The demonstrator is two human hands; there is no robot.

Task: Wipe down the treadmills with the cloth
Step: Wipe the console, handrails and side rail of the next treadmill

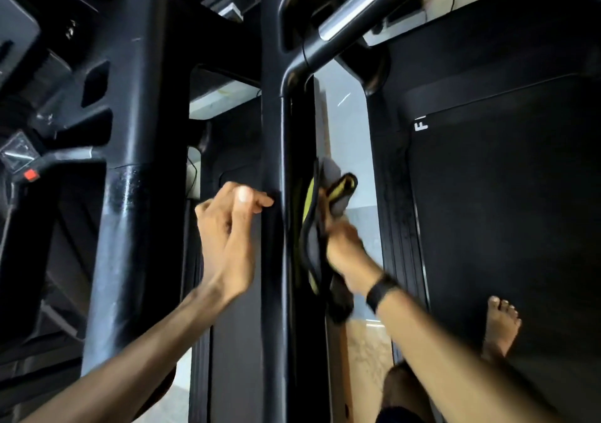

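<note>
We had the cloth [328, 227] bunched in our right hand [341, 247], just right of the frame's centre, with its fingers curled round the grey and yellow folds and pressing them against the right face of the black upright post [273, 260] of the treadmill. The picture was blurred there, so we could not tell exactly how much of the cloth lay flat on the post. Part of it hung loose below the hand.

Our left hand [227, 227], left of centre, held nothing; its fingers were loosely curled, and the fingertips [265, 201] touched the left face of the same post, as if to steady us.

To do this stroke well, we judged that the cloth should be spread wider under the palm, not left in a wad, so that more fabric met the post. We thought long strokes along the post, running up toward the bend of the handrail [357, 9] at the top of the frame, would serve best, and the loose tail needed tucking in so it did not drag. Our bare foot [500, 325] stood on the dark belt [520, 211] at the lower right; that surface looked not yet reached by the cloth.
</note>
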